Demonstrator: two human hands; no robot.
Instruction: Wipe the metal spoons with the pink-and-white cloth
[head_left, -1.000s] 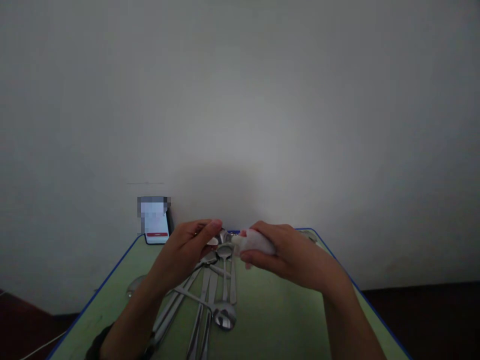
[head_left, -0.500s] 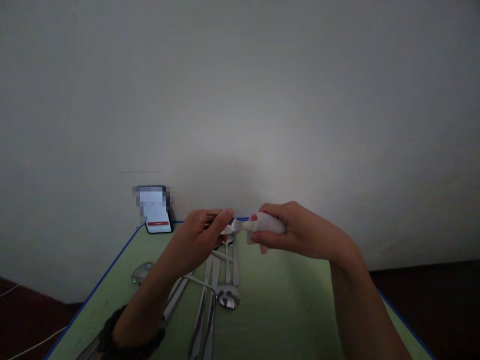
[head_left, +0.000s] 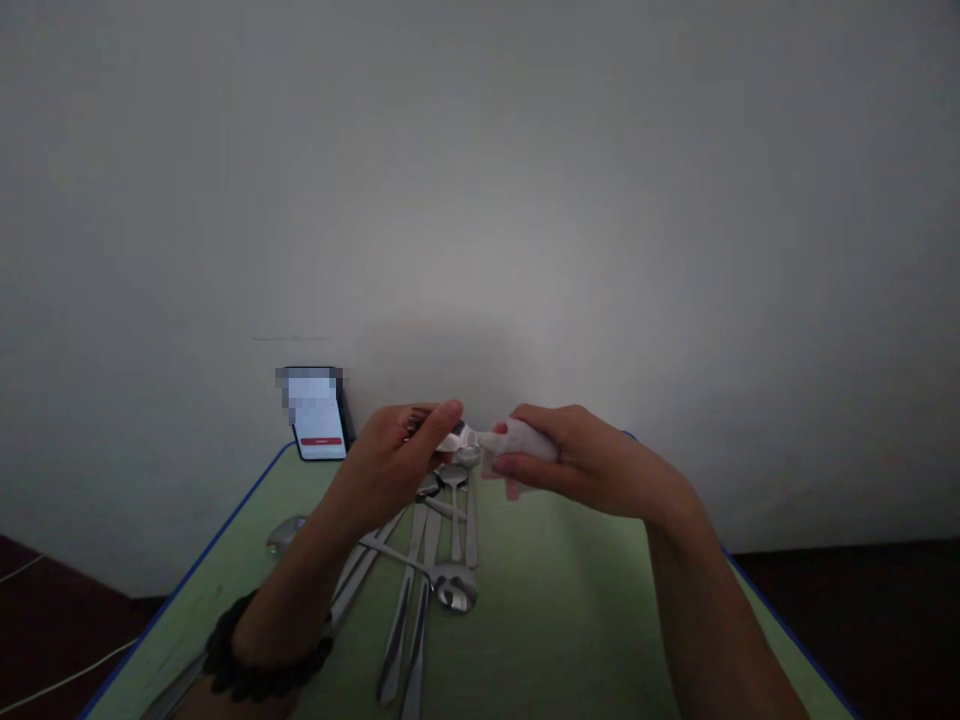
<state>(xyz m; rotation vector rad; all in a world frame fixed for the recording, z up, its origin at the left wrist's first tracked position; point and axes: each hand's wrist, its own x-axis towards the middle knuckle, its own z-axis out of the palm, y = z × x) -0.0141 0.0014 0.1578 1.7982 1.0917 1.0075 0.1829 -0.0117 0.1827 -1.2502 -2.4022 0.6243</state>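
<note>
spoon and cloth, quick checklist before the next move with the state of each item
1. Left hand pinching the spoon: ok.
2. Right hand closed on the white cloth: ok.
3. Cloth touching the spoon: ok.
4. Spoon lifted off the green table: ok.
5. Spoon surface clean: cannot tell, too dim.
6. Other spoons lying on the table, apart from both hands: ok.
7. Phone propped against the wall, apart from the spoons: ok.

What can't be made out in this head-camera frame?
- Held spoon: mostly hidden by the left hand and the white cloth in the right hand.
- Phone: screen pixelated.
- Spoons on the table: handles partly hidden by the left forearm, others cut off below.
</note>
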